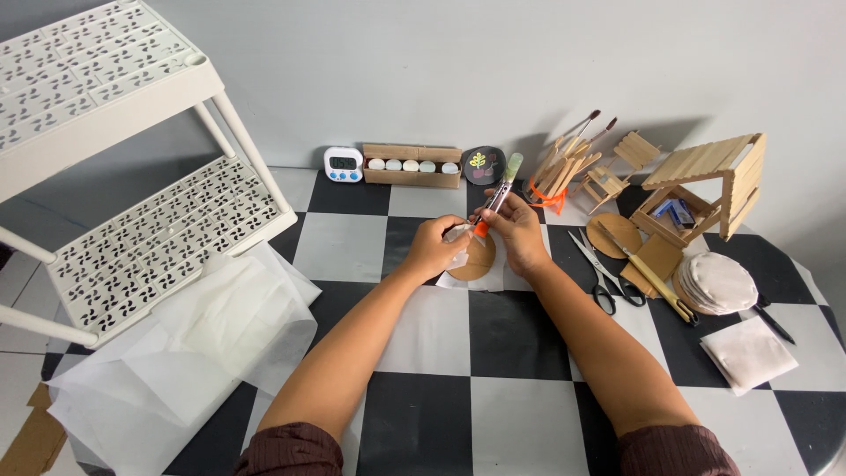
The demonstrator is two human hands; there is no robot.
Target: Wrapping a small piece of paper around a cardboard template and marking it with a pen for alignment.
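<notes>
My right hand [520,236] and left hand [434,249] both pinch the glue tube [496,198] at its orange nozzle, long axis tilted toward one o'clock, nozzle down over the cardboard disc [476,262], scissors [604,273] at three o'clock.

Between your hands: matt brown cardboard disc [477,262]; right of them, glossy metal scissors [597,264]; left, thin translucent paper [211,339].
</notes>
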